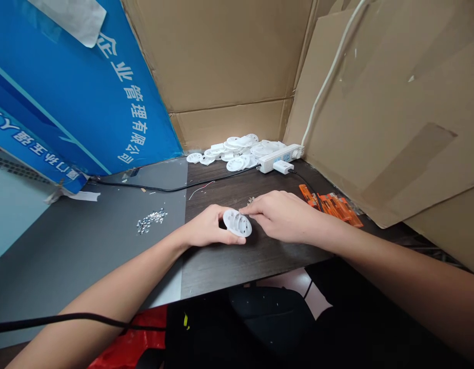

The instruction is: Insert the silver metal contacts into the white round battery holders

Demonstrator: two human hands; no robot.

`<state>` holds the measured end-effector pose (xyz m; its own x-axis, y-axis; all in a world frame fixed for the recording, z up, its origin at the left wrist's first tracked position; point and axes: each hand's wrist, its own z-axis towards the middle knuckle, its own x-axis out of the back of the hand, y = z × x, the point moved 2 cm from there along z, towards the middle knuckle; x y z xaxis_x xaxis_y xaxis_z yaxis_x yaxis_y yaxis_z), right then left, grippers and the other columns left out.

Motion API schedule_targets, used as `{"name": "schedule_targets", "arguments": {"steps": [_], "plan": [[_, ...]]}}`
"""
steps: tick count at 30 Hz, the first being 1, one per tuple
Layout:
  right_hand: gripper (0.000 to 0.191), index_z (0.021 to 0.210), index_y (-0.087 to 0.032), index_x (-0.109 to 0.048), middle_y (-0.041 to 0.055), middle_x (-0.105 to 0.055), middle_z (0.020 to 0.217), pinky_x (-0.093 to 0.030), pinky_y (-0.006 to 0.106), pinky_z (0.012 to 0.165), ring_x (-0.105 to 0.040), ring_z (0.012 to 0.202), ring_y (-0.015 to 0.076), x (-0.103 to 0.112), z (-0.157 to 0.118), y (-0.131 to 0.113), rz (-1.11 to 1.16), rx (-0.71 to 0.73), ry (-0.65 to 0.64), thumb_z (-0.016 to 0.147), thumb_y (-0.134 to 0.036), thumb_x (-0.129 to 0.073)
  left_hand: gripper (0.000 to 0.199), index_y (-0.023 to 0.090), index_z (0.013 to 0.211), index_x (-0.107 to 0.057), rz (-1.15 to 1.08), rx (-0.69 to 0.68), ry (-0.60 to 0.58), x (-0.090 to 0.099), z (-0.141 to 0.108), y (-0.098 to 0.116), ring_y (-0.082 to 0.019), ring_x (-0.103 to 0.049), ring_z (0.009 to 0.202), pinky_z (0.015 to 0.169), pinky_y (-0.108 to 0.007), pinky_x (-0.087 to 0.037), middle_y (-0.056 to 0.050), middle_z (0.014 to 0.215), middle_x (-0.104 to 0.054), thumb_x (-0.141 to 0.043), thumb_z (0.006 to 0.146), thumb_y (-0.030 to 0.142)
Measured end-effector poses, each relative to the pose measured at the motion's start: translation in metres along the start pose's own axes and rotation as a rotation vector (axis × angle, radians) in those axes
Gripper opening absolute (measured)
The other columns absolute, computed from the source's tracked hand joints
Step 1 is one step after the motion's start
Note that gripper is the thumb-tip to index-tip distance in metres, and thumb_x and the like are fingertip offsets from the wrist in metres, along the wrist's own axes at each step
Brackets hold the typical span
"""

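Observation:
My left hand (212,227) grips a round white plastic part (237,223) by its edge, thumb below and fingers above. Molded ridges and small dark holes show on its face, which is tilted toward me. My right hand (277,212) is at the part's upper right edge, its index finger and thumb brought together; whatever they may hold is too small to make out. Just beyond the right fingers lies a little pile of small metal pieces (251,201) on the dark tabletop.
Several similar white discs (240,149) are heaped at the back, beside a white power strip (281,158) with a plugged-in adapter. Orange packets (335,207) lie at the right. Small shiny screws (150,221) are spread at left. A black cable (171,189) crosses the table; cardboard walls (229,56) enclose it.

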<state>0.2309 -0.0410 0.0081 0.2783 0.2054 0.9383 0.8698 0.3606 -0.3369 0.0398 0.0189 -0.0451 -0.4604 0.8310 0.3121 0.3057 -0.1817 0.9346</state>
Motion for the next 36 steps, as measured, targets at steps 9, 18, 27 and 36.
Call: {"name": "schedule_targets", "arguments": {"steps": [9, 18, 27, 36], "plan": [[0.041, 0.117, -0.038, -0.079, 0.0015, -0.078, 0.105, -0.047, 0.028, 0.075, -0.070, 0.096, 0.0209, 0.000, -0.001, -0.001, -0.029, 0.000, 0.004, 0.095, -0.020, -0.050, 0.041, 0.008, 0.090, -0.069, 0.001, 0.007, -0.010, 0.000, 0.000, -0.003, -0.005, -0.045, 0.066, 0.067, -0.018, -0.042, 0.000, 0.075, -0.059, -0.088, 0.070, 0.039], [0.036, 0.106, -0.039, -0.081, 0.0019, -0.078, 0.094, -0.037, 0.032, 0.062, -0.072, 0.084, 0.0248, 0.005, 0.001, -0.016, -0.139, -0.091, -0.032, 0.090, -0.023, -0.053, 0.040, 0.008, 0.087, -0.068, 0.015, 0.018, 0.008, -0.002, 0.001, -0.002, -0.005, -0.045, 0.065, 0.068, -0.018, -0.041, 0.000, 0.074, -0.059, -0.086, 0.070, 0.039], [0.032, 0.105, -0.023, -0.081, 0.0107, -0.076, 0.093, -0.042, 0.035, 0.063, -0.072, 0.084, 0.0301, 0.001, 0.002, -0.022, -0.249, -0.085, -0.066, 0.089, -0.024, -0.054, 0.037, 0.008, 0.083, -0.068, 0.025, 0.030, 0.005, -0.003, 0.002, 0.002, -0.005, -0.046, 0.064, 0.067, -0.019, -0.041, 0.000, 0.072, -0.060, -0.086, 0.068, 0.036], [0.036, 0.105, -0.033, -0.084, 0.0034, -0.079, 0.098, -0.048, 0.030, 0.077, -0.071, 0.092, 0.0238, 0.006, -0.003, 0.002, 0.011, -0.058, -0.058, 0.089, -0.020, -0.054, 0.040, 0.010, 0.093, -0.072, 0.013, -0.011, -0.020, 0.002, 0.001, -0.001, -0.007, -0.051, 0.067, 0.068, -0.020, -0.045, -0.002, 0.079, -0.064, -0.086, 0.070, 0.039]]}}
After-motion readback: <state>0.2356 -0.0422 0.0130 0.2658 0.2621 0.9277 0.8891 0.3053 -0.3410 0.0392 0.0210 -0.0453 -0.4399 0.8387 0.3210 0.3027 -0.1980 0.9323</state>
